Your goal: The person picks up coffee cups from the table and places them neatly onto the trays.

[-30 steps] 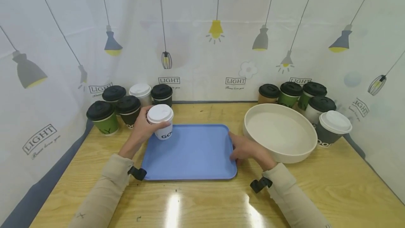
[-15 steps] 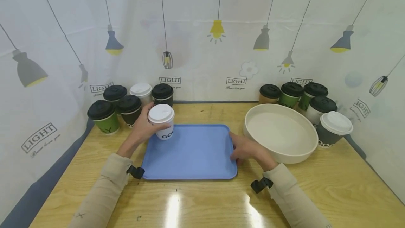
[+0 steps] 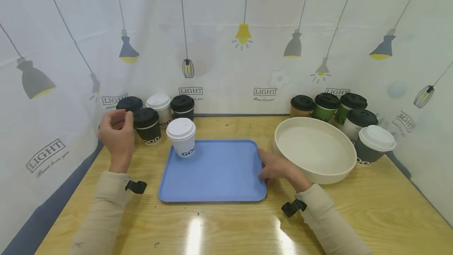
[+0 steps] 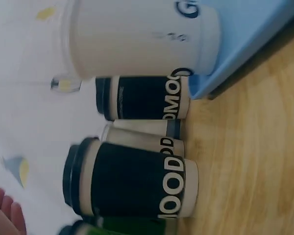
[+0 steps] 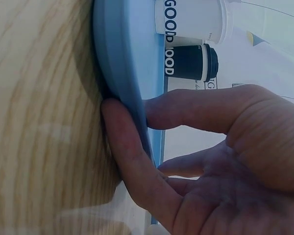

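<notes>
My left hand [image 3: 117, 139] is raised over the left cup group, thumb and fingers curved apart with nothing between them. In the head view it covers a green cup; the left wrist view shows part of that green cup [image 4: 137, 225] beside a black cup [image 4: 132, 181] lettered MOOD, the fingers [image 4: 6, 208] away from the lids. A white lidded cup [image 3: 182, 141] stands upright on the far left corner of the blue tray [image 3: 216, 176]. With my right hand [image 3: 277, 166] I pinch the tray's right rim, thumb and fingers on either side.
Behind the tray's left corner stand a white-lidded cup [image 3: 161, 111] and black-lidded cups [image 3: 182, 105]. On the right, a round cream bowl [image 3: 315, 148] sits close to my right forearm, with several lidded cups [image 3: 325, 105] behind it. A printed curtain [image 3: 219, 50] closes the back.
My left hand has let go of the white cup on the tray and moved left to the cup group. The right hand keeps its grip on the tray rim.
</notes>
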### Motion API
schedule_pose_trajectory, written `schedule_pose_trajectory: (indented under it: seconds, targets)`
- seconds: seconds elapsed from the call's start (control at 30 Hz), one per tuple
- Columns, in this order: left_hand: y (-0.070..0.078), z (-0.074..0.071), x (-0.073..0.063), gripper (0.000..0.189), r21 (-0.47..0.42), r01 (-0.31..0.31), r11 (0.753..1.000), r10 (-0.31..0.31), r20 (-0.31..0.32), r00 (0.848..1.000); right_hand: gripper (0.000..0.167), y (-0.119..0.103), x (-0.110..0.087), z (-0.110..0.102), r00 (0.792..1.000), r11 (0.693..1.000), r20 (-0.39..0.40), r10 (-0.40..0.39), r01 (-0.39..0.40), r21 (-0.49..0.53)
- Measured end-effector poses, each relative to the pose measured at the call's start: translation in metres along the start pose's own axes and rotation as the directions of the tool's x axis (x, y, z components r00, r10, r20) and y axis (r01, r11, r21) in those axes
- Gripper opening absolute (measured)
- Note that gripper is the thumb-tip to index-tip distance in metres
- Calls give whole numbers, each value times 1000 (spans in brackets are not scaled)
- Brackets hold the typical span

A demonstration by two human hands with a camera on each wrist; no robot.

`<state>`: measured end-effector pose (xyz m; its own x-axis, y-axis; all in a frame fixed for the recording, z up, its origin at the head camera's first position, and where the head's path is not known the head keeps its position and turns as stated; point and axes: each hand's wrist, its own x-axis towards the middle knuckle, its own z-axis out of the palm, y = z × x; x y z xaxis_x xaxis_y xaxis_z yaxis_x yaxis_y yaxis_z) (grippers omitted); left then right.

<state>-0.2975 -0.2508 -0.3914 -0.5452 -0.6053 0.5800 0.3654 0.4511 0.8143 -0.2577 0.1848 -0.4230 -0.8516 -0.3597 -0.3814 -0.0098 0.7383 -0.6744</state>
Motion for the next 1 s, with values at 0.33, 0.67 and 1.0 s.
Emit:
schedule_pose_trajectory:
  seconds: [0.33, 0.67, 1.0]
  targets:
    - [-46, -43, 33, 91, -86, 422, 902, -417, 70, 906, 106, -1, 1, -1, 1000, 1000, -3, 7, -7, -20]
    - [-74, -50, 38, 107, -6, 567, 824, -527, 359, 770, 106, 1, 0, 2, 1000, 1000, -6, 1, -1, -16]
    - [-85, -44, 36, 99, 61, 576, 815, -556, 365, 747, 107, 0, 0, 0, 1000, 1000, 0, 10, -10, -17]
